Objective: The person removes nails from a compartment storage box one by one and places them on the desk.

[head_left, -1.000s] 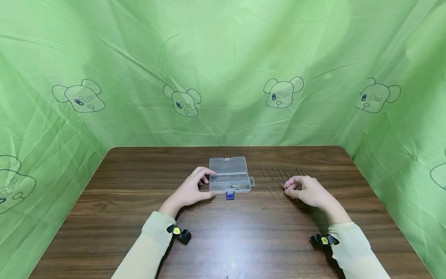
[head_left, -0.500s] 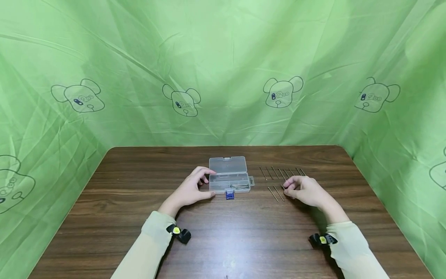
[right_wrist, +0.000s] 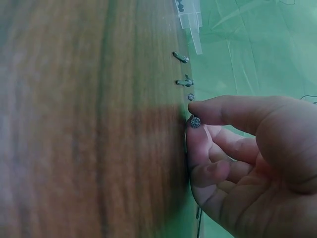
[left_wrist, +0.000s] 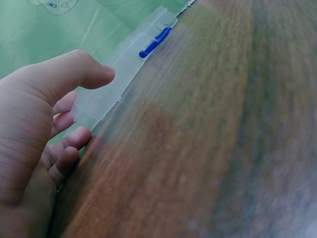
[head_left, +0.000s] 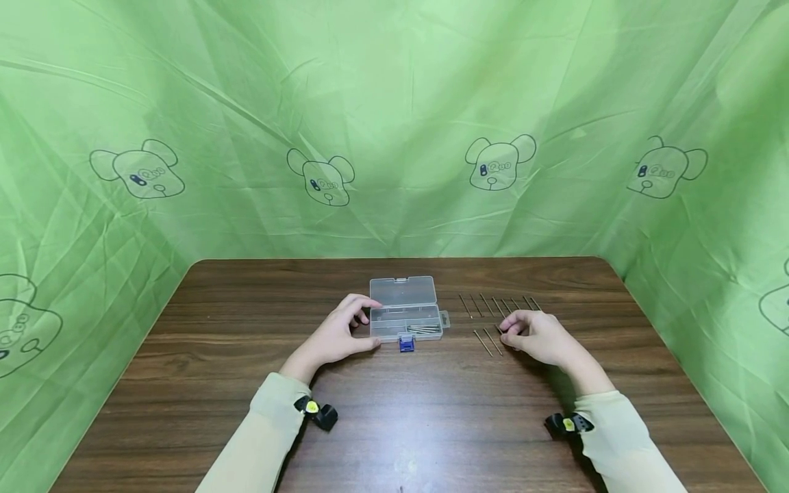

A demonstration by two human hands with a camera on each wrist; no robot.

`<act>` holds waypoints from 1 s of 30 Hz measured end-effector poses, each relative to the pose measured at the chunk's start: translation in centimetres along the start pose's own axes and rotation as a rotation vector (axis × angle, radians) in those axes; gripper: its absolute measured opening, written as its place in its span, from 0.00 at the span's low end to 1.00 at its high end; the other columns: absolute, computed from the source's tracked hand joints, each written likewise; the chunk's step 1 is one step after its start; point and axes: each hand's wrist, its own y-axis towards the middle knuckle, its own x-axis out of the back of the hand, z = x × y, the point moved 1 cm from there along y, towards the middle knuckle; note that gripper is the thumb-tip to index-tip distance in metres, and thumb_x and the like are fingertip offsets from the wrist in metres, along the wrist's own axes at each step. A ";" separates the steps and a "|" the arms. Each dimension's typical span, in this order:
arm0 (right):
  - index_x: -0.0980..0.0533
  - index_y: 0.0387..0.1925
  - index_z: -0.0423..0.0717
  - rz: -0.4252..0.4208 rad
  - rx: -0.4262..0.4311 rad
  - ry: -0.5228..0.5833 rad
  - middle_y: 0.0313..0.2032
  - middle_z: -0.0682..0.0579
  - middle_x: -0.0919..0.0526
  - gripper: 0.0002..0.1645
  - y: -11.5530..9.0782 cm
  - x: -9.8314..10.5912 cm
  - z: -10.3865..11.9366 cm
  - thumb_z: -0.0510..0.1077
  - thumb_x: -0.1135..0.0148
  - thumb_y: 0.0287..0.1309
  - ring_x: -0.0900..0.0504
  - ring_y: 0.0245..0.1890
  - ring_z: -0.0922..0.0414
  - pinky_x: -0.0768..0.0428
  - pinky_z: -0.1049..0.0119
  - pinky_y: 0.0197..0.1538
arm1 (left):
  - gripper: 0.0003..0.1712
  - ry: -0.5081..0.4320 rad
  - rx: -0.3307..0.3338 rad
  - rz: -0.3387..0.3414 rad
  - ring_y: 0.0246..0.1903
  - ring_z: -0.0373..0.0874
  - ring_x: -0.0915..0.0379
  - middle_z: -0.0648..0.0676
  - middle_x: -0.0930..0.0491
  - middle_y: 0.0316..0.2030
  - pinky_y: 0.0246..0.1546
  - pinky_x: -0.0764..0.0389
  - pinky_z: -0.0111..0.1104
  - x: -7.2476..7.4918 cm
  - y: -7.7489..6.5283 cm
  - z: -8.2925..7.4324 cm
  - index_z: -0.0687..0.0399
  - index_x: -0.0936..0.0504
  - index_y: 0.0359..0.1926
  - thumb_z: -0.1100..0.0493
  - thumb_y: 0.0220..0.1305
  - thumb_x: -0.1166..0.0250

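Observation:
A clear plastic box (head_left: pixel 394 315) sits mid-table, its lid (head_left: pixel 403 291) swung back and a blue latch (head_left: pixel 407 344) hanging at the front. Several nails (head_left: pixel 424 330) lie in its front right compartment. My left hand (head_left: pixel 335 335) grips the box's left end, thumb at the front corner and index finger near the hinge. To the right of the box, my right hand (head_left: pixel 542 335) pinches a nail (right_wrist: pixel 195 121) between thumb and index finger, close over the table; the nail's round patterned head shows in the right wrist view, while its shank is mostly hidden by the fingers.
Two loose nails (head_left: pixel 488 342) lie just left of the right hand. Behind it runs a row of several more nails (head_left: pixel 477 306), partly covered by the fingers. A green printed cloth (head_left: pixel 407 226) stands around the back and sides of the wooden table (head_left: pixel 203 322).
My right hand has shifted very slightly to the left, still with its fingertips at the nail. The left hand and the box look unchanged.

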 end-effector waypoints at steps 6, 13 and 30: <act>0.14 0.45 0.45 -0.004 0.001 -0.005 0.32 0.57 0.14 0.09 0.0 -0.1 -0.1 0.40 0.24 0.63 0.19 0.29 0.61 0.24 0.66 0.37 | 0.38 -0.004 -0.005 0.000 0.48 0.44 0.26 0.51 0.25 0.58 0.47 0.23 0.39 0.0 0.0 -0.1 0.46 0.21 0.70 0.55 0.60 0.16; 0.14 0.44 0.45 -0.003 0.013 -0.014 0.32 0.57 0.15 0.10 0.1 -0.2 -0.3 0.40 0.23 0.63 0.20 0.26 0.62 0.24 0.66 0.34 | 0.38 0.007 0.001 0.004 0.48 0.44 0.26 0.51 0.25 0.58 0.47 0.23 0.39 0.0 0.0 -0.1 0.46 0.21 0.70 0.55 0.61 0.17; 0.13 0.43 0.45 0.032 0.021 -0.002 0.33 0.57 0.13 0.09 0.1 -0.1 0.1 0.39 0.24 0.61 0.18 0.29 0.62 0.22 0.66 0.37 | 0.37 0.012 -0.004 -0.002 0.47 0.44 0.26 0.52 0.25 0.58 0.47 0.23 0.39 0.0 0.0 0.0 0.47 0.21 0.70 0.54 0.62 0.17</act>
